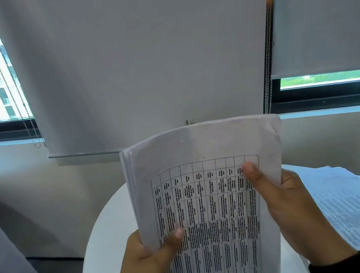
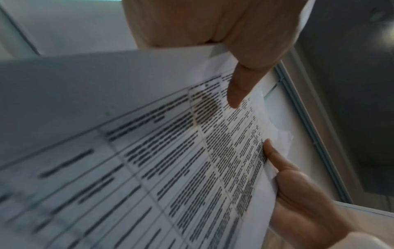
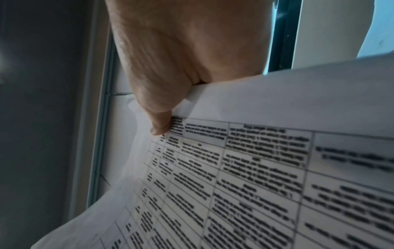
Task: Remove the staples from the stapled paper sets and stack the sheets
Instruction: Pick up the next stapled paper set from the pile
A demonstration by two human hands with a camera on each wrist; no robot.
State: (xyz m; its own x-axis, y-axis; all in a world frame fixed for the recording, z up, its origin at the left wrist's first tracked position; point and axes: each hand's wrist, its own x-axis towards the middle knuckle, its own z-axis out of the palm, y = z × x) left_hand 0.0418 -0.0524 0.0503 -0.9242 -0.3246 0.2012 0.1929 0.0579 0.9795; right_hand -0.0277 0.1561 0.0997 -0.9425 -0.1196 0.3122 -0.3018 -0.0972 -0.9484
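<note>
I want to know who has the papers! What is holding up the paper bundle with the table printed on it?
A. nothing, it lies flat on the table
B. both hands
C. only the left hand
B: the left hand and right hand each grip a side of the raised paper bundle.

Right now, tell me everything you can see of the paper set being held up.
The paper set is a sheaf of several white sheets, held upright above the round white table, its top edge bowed. The facing page carries a printed black grid table turned sideways, text too blurred to read. The layered sheet edges show at the upper left corner. The left hand grips the lower left edge, thumb on the front; the right hand holds the right edge, thumb pressed on the print. No staple can be made out.
</note>
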